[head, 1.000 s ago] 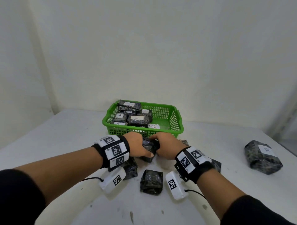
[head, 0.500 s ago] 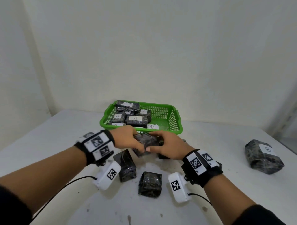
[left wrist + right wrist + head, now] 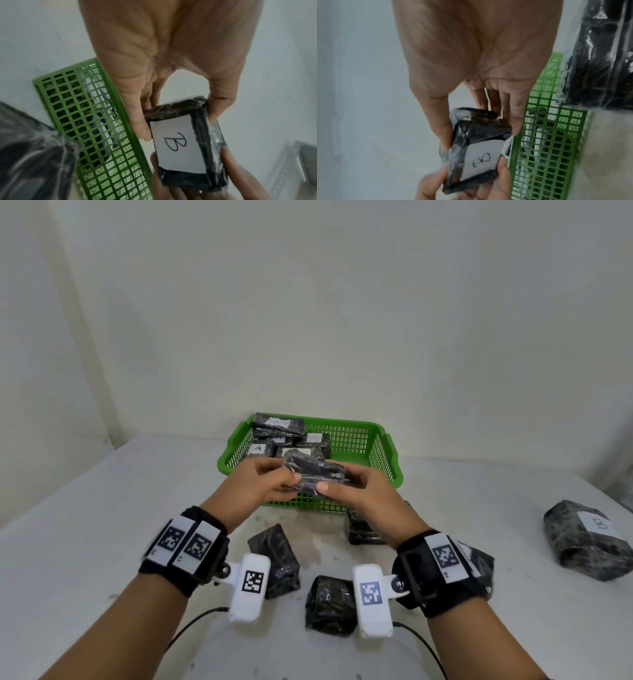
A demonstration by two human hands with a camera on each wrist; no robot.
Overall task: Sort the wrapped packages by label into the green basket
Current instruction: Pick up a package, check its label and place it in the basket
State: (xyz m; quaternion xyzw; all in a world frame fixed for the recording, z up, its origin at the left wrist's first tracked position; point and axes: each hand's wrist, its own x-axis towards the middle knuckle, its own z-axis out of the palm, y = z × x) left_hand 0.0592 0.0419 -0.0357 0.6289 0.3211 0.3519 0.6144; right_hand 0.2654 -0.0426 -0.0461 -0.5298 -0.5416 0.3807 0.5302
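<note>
A small black wrapped package is held in the air just in front of the green basket. My left hand pinches its left end and my right hand pinches its right end. Its white label faces down; in the wrist views the package shows a hand-written "B". The basket holds several black packages with white labels, some marked "A". Its green mesh wall stands right beside the held package.
On the white table lie loose black packages: one under my left wrist, one between my wrists, one by the basket's front and a large one marked "B" at the right. A wall stands behind.
Both hands lifted the small package off the table and raised it in front of the basket, with the label side now turned downward.
</note>
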